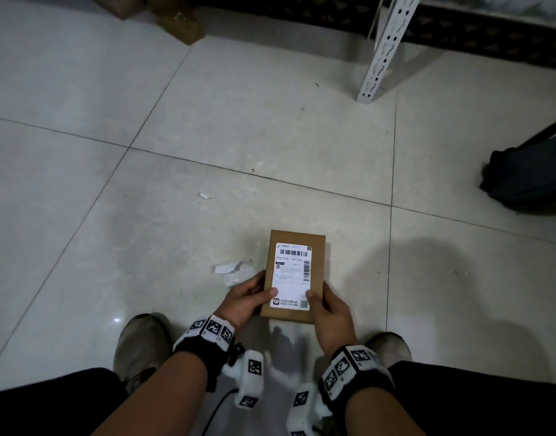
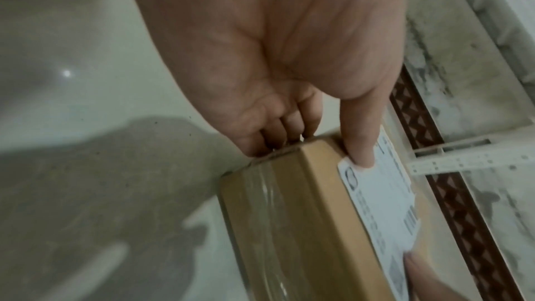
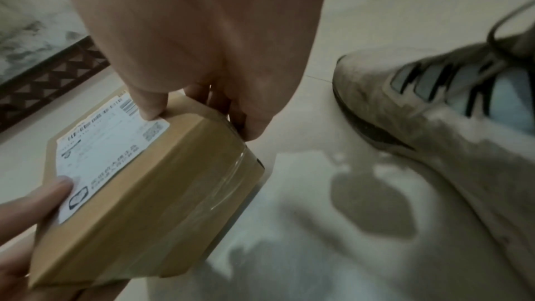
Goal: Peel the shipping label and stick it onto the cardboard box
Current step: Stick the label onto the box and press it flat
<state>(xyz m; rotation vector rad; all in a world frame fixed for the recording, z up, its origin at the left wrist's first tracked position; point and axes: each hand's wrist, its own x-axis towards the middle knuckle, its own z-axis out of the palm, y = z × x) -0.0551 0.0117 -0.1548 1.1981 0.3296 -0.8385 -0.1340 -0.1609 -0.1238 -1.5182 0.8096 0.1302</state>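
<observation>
Above floor (image 1: 207, 136), between your shoes: box (image 1: 297, 247) held in both hands. Label (image 1: 291, 275) stuck flat on its top face. Your left hand (image 1: 245, 302) grips near left edge, thumb on label, fingers curled beneath. Your right hand (image 1: 331, 313) grips near right edge, thumb on label corner. Backing scraps (image 1: 232, 270) on floor, just left of box.
</observation>
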